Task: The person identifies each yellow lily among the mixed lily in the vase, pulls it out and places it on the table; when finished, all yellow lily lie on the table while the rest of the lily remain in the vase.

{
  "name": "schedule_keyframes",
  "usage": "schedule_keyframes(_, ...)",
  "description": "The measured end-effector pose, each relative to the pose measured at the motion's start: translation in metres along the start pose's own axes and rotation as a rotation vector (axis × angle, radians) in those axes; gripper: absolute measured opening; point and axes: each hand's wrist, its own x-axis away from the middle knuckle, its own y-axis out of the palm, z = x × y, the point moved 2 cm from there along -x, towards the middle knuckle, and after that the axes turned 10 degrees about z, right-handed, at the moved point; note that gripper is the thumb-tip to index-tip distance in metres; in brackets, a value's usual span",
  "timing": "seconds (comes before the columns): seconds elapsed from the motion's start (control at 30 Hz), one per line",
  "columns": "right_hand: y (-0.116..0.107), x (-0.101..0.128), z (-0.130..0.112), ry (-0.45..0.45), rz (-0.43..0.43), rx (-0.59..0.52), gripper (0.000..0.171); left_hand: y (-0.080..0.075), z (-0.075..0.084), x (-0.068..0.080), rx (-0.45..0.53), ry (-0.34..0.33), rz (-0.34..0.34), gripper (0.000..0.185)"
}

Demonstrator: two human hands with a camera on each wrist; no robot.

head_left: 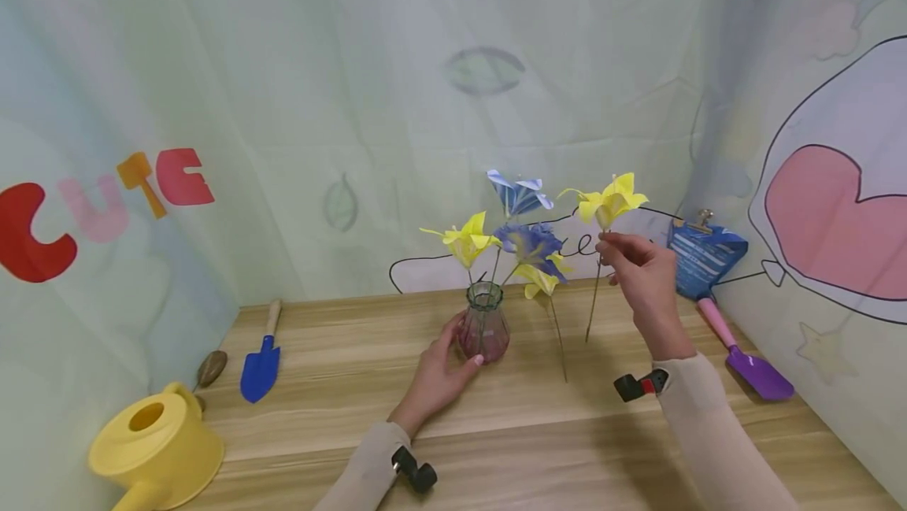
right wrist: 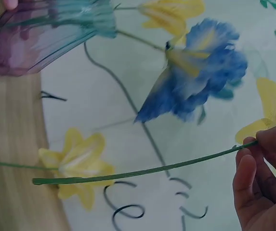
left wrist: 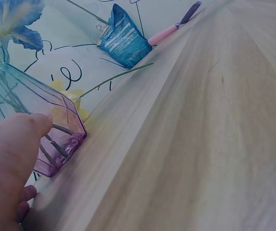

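My left hand (head_left: 441, 375) grips the lower part of a glass vase (head_left: 485, 331), its thumb across the front; the vase is green at the neck and purplish below. A yellow flower (head_left: 464, 242), a light blue flower (head_left: 520, 194) and a darker blue flower (head_left: 530, 245) stand in it. Right of the vase, my right hand (head_left: 643, 279) pinches a yellow lily (head_left: 611, 202) by its green stem (right wrist: 147, 172), just under the bloom. The stem's lower end hangs free. Another yellow lily (head_left: 540, 281) lies on the table behind, its stem (head_left: 560, 346) pointing toward me.
At the left are a yellow watering can (head_left: 159, 448), a blue shovel (head_left: 260, 369) and a brown stone (head_left: 212, 369). To the right, a purple shovel (head_left: 761, 373) with a pink handle lies by a clipped blue bag (head_left: 703, 255). A printed cloth backs the wooden table (head_left: 326, 409).
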Motion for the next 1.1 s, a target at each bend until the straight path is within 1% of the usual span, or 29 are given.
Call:
schedule_keyframes(0.17,0.0,-0.009,0.027,0.109,-0.048,0.087,0.041,0.0,-0.001,0.0,-0.002,-0.009,-0.002,0.085)
schedule_keyframes(0.3,0.002,-0.016,0.051,0.152,-0.082,0.128,0.04,0.0,0.0,-0.001,-0.006,-0.008,-0.003,0.085)
schedule_keyframes(0.57,0.008,-0.026,0.088,0.226,-0.09,0.162,0.038,0.001,0.0,0.0,-0.005,-0.003,-0.001,0.084)
schedule_keyframes(0.77,0.013,-0.027,0.111,0.311,-0.149,0.215,0.04,0.001,0.0,-0.001,-0.009,0.009,-0.002,0.084)
schedule_keyframes(0.9,0.016,-0.027,0.123,0.36,-0.192,0.226,0.041,0.0,0.001,-0.001,-0.009,0.006,-0.002,0.085)
schedule_keyframes(1.1,0.021,-0.029,0.139,0.403,-0.232,0.182,0.041,0.0,0.001,-0.001,-0.008,0.003,0.001,0.084)
